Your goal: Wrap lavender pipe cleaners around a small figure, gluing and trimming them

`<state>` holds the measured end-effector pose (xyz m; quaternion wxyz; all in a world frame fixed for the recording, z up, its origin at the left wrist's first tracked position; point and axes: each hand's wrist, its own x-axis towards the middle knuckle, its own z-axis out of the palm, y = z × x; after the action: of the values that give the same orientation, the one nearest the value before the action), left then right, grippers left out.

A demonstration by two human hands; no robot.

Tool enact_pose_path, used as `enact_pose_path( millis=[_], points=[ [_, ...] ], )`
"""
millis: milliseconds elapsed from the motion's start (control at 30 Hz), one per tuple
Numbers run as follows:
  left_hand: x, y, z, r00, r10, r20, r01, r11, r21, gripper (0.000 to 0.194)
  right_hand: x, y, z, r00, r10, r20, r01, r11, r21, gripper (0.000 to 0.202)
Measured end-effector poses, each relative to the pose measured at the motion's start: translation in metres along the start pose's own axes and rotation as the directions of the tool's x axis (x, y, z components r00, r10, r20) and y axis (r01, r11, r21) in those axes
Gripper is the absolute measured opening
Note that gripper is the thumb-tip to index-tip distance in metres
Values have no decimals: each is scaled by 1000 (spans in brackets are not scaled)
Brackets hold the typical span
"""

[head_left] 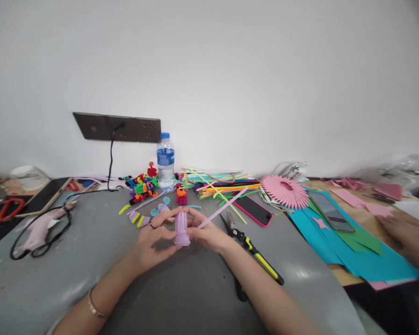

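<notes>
A light purple pipe-cleaner piece (182, 238), ribbed along its body and wider at the bottom, is held upright between both hands above the grey table. On its left side, my left hand (152, 241) grips it with thumb and fingertips. From the right, my right hand (207, 233) pinches it, and a straight purple pipe cleaner (223, 208) sticks out up and to the right from these fingers. Whether that strand joins the piece is hidden by the fingers. Yellow-and-black pliers (253, 251) lie beside my right forearm. Short yellow and purple coils (139, 219) lie left of my left hand.
Behind the hands stand a water bottle (165, 163) and a pile of coloured pipe cleaners (226, 182). A pink-cased phone (253, 209) lies right of centre. At left is a pink glue gun (38, 232) with its black cord. Another person's hand (398, 230) rests near blue paper (310, 235).
</notes>
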<state>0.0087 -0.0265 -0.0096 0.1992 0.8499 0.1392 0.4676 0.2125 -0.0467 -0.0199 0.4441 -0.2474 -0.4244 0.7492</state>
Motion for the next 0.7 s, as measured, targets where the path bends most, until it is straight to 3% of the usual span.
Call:
enact_pose_path(
  millis=[700],
  points=[
    [-4, -5, 1, 1000, 23, -4, -23, 1000, 9, 17, 1, 3, -1, 1000, -6, 18, 6, 1000, 17, 60]
  ],
)
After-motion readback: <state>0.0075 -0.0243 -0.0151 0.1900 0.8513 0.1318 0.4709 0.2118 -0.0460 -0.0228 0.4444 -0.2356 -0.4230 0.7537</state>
